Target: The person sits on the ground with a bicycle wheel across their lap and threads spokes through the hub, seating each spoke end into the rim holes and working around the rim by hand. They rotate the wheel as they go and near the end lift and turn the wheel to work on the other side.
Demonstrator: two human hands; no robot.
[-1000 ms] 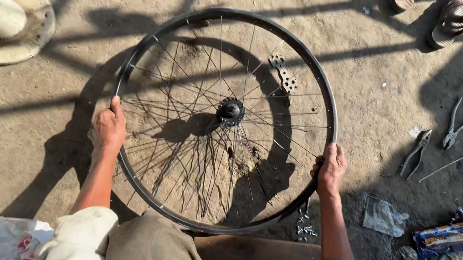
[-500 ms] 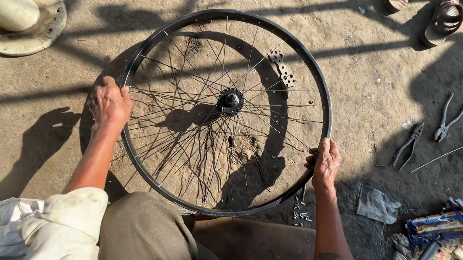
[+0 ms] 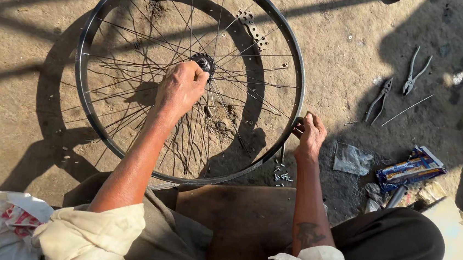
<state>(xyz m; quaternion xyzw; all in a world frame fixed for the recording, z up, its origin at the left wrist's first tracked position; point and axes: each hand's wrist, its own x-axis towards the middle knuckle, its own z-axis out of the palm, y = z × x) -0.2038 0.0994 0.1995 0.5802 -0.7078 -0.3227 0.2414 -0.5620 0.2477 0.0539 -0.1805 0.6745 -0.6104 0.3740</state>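
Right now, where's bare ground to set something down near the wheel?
Bare dirt left of the wheel rim, and between the rim and the two pliers upper right. Crowded: by the right hand with loose screws, plastic bag, blue packet. Left hand is at the hub.

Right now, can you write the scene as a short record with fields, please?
place: sunlit dirt ground
main thing: bicycle wheel with a black rim, lying flat
left hand: over the spokes, fingers at the hub
right hand: at the rim on the right side
beside the rim: small screws on the ground near the right hand
tools: two pliers and a thin rod on the ground, right of the wheel
other: crumpled clear bag, blue packet
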